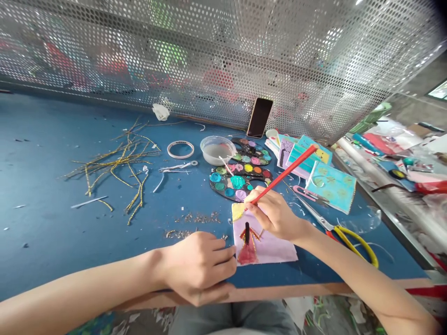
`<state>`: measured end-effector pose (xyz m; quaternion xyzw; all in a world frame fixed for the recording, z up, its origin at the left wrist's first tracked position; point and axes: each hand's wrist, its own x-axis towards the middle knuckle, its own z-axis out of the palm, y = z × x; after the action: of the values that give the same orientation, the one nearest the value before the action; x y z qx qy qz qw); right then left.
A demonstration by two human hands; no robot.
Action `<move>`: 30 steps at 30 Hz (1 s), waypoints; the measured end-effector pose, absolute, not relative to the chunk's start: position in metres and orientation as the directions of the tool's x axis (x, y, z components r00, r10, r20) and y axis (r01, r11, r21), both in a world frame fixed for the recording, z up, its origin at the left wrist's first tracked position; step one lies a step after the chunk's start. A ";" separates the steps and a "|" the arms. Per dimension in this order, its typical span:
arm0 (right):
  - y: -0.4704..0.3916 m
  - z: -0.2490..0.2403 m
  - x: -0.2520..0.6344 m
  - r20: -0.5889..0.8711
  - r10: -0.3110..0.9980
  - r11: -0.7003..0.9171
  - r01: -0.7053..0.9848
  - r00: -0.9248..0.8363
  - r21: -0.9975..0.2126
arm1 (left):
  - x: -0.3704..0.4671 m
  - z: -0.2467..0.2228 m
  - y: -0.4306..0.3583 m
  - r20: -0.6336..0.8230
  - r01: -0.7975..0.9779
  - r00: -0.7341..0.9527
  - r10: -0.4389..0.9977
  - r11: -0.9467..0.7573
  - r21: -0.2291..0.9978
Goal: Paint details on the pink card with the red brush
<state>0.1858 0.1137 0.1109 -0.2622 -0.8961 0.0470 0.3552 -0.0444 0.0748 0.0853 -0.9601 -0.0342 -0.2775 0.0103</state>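
Hands, two. Right hand point(270, 216): fingers and thumb pinched narrow on one long, slim red stick-like tool point(282, 178), slanted, its lower end at the yellow patch of the card. Left hand point(200, 267): fingers bent and close together, tips at the card's left edge; whether they grip it cannot be told.

Card, one, lavender, rectangular, painted point(275, 250): lying flat near the table's front edge, below the right hand; one yellow corner, one black-haired figure in a red, gold-trimmed dress.

Palettes, two, black with coloured paint wells: the front one point(213, 186) just beyond the card, the rear one point(267, 152) behind it. Bowl, one, translucent plastic, round point(218, 151), beside both. White stick, one, thin point(226, 165), over the front palette.

Scissors, one pair, steel with yellow-and-red handles point(370, 253), right of the card. Pink-handled implement, one point(307, 193), near the blades. Painted cards, several, overlapping, count uncertain; foremost, one turquoise with gold flowers point(331, 186).

White ring, one point(180, 149). Gold twisted strands, many, tangled point(120, 163), at left. Grey clippings, two strewn patches point(200, 217). White crumpled wad, one point(161, 111). Dark-screened phone, one point(260, 117), leaning upright against a perforated metal panel point(195, 60). Table, one, blue-topped point(45, 186).
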 end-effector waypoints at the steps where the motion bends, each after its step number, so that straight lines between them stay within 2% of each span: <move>1: 0.113 0.112 0.185 0.611 0.504 0.858 0.436 -0.611 -0.273 | -0.044 0.086 0.075 0.538 0.071 0.840 0.061 -0.997 0.001; 6: 0.111 0.114 0.182 0.594 0.528 0.846 0.437 -0.607 -0.306 | -0.044 0.085 0.075 0.546 0.069 0.836 0.058 -0.998 0.000; 13: 0.113 0.116 0.183 0.617 0.514 0.845 0.474 -0.596 -0.247 | -0.043 0.084 0.076 0.551 0.058 0.834 0.045 -0.998 -0.006; 30: 0.113 0.115 0.182 0.613 0.530 0.837 0.478 -0.586 -0.268 | -0.044 0.087 0.076 0.552 0.050 0.833 0.035 -0.999 -0.012</move>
<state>0.1817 0.1130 0.1147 -0.2832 -0.8897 0.0369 0.3562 -0.0440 0.0759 0.0872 -0.9572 -0.0223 -0.2882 0.0130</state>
